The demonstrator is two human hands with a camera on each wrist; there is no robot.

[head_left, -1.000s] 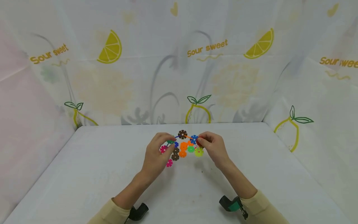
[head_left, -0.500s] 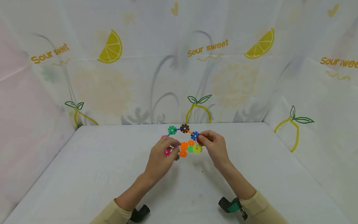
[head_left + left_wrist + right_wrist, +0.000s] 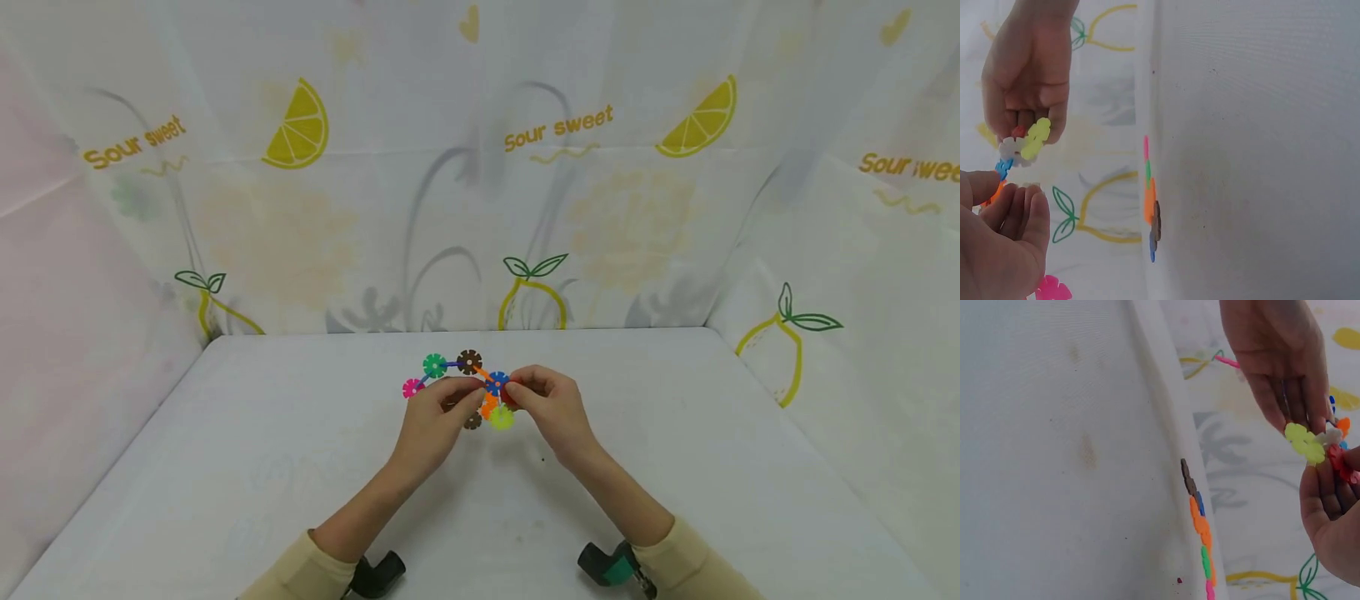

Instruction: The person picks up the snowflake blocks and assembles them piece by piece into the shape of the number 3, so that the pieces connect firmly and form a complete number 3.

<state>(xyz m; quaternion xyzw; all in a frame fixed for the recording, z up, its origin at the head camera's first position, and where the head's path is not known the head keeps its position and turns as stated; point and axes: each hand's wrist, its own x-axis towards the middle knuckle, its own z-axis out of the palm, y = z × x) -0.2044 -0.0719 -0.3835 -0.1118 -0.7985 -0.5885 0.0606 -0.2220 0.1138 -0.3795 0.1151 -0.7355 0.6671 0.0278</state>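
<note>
Both hands hold up a linked chain of colourful plastic snowflake discs above the table. In the head view its pink disc (image 3: 412, 388), green disc (image 3: 435, 365) and brown disc (image 3: 469, 362) arc leftward, and a blue disc (image 3: 497, 383) sits between the hands. My right hand (image 3: 551, 408) pinches the red disc (image 3: 1338, 459) at the chain's right end. Beside it hang a yellow disc (image 3: 1036, 139) and a white disc (image 3: 1013, 151). My left hand (image 3: 435, 425) has thumb and fingertips pinched on the chain close to the blue disc, its fingers hiding the exact spot.
Several loose discs lie on the white table (image 3: 225, 467) behind the hands, among them an orange disc (image 3: 1149, 203), a brown disc (image 3: 1188, 478) and a green disc (image 3: 1205, 562). A white printed curtain (image 3: 375, 208) stands around the table's back and sides.
The chain has swung left and come lower. My right hand has moved left with the red disc; my left hand has shifted along from the green disc to beside the blue one.
</note>
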